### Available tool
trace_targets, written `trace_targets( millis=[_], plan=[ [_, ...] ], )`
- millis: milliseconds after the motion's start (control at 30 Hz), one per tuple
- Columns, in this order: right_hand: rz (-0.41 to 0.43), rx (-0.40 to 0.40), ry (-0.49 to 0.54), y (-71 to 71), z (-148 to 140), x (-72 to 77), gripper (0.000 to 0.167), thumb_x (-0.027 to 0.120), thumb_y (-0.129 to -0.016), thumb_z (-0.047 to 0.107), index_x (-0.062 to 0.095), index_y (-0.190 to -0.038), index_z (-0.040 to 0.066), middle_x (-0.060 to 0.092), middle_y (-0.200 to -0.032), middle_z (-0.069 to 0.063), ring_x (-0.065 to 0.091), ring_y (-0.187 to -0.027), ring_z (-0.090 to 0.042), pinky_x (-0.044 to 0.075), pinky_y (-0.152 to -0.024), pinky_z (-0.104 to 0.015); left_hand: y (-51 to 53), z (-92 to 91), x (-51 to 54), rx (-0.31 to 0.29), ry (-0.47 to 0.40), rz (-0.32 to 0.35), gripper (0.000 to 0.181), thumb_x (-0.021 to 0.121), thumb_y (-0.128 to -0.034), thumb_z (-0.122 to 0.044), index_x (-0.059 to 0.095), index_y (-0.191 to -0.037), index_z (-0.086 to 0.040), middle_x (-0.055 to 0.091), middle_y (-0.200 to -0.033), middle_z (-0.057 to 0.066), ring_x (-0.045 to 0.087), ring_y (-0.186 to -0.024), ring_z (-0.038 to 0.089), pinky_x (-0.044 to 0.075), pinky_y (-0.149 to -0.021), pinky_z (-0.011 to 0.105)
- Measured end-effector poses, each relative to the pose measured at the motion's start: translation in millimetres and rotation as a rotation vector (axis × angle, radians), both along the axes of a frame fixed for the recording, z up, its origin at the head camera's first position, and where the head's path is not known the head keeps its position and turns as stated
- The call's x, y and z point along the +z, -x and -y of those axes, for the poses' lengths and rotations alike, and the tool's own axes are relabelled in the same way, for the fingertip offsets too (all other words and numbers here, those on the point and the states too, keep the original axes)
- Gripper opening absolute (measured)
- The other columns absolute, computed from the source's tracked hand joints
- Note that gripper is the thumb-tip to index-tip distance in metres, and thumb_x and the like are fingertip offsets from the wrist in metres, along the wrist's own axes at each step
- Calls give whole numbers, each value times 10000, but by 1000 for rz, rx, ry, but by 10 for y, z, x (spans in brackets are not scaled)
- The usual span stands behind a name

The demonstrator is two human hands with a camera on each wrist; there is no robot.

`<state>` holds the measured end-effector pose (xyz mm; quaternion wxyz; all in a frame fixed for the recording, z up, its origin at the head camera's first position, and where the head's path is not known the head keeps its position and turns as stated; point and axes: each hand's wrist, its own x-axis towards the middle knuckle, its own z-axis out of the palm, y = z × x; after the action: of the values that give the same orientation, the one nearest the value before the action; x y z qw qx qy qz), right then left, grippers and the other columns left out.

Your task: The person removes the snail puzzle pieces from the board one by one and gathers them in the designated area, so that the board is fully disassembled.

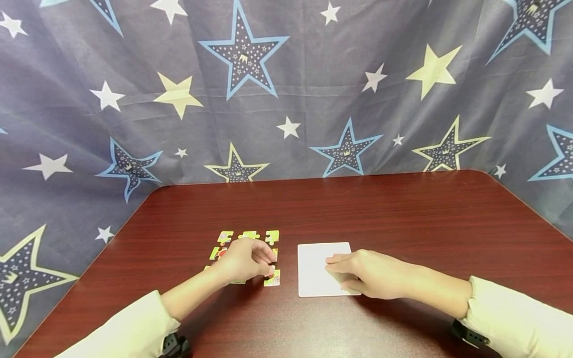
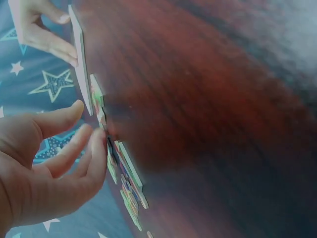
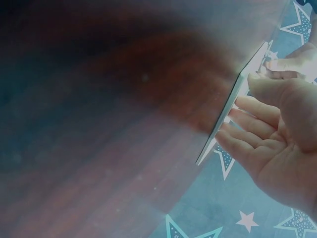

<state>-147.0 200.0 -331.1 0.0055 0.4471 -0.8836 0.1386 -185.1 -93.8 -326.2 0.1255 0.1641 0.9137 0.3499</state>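
My left hand (image 1: 245,259) hovers over a loose grid of small yellow-green jigsaw pieces (image 1: 272,236) on the left of the table. Thumb and fingers are apart, with nothing visible between them in the left wrist view; the fingertips are close to the pieces (image 2: 130,171) there. Just below the fingertips lies the bottom right piece (image 1: 273,279). Some middle pieces are hidden under the hand. My right hand (image 1: 373,276) rests its fingertips on a flat white square board (image 1: 313,271), right of the pieces. Its fingers look extended, touching the board's face.
The dark red wooden table (image 1: 380,214) reaches back to a grey curtain (image 1: 304,59) with printed stars. Long cream sleeves cover both forearms, and a black strap (image 1: 467,334) is on the right wrist.
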Motion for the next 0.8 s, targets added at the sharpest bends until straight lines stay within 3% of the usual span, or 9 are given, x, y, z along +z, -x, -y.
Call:
trace_targets(
  millis=[100, 300, 533, 800],
  plan=[
    [0, 3, 1, -1, -8, -2, 353, 695, -839, 48, 653, -1188, 76, 653, -1272, -107, 623, -1194, -231, 523, -952, -372, -36, 15, -22, -56, 13, -101, 176, 802, -733, -80, 694, -871, -65, 700, -831, 31, 622, -753, 87, 515, -671, 206],
    [0, 7, 3, 0, -13, -7, 373, 696, -841, 51, 644, -1210, 70, 650, -1276, -111, 621, -1197, -239, 522, -953, -374, -123, 11, -64, -141, 55, -226, 156, 794, -717, -32, 678, -817, -61, 659, -752, 14, 577, -705, 84, 472, -623, 156],
    [10, 4, 2, 2, -25, -4, 375, 690, -845, 53, 642, -1217, 58, 648, -1279, -112, 619, -1200, -235, 523, -952, -372, -140, 39, -73, -113, 72, -263, 197, 844, -685, -85, 686, -800, -63, 652, -726, 2, 573, -683, 87, 479, -627, 166],
    [7, -2, -6, -6, -45, 4, 372, 700, -844, 75, 644, -1211, 56, 651, -1273, -111, 623, -1194, -236, 526, -948, -369, -114, 18, -71, -124, 87, -274, 197, 843, -686, -88, 690, -806, -60, 662, -727, 5, 576, -679, 80, 487, -633, 168]
  ],
)
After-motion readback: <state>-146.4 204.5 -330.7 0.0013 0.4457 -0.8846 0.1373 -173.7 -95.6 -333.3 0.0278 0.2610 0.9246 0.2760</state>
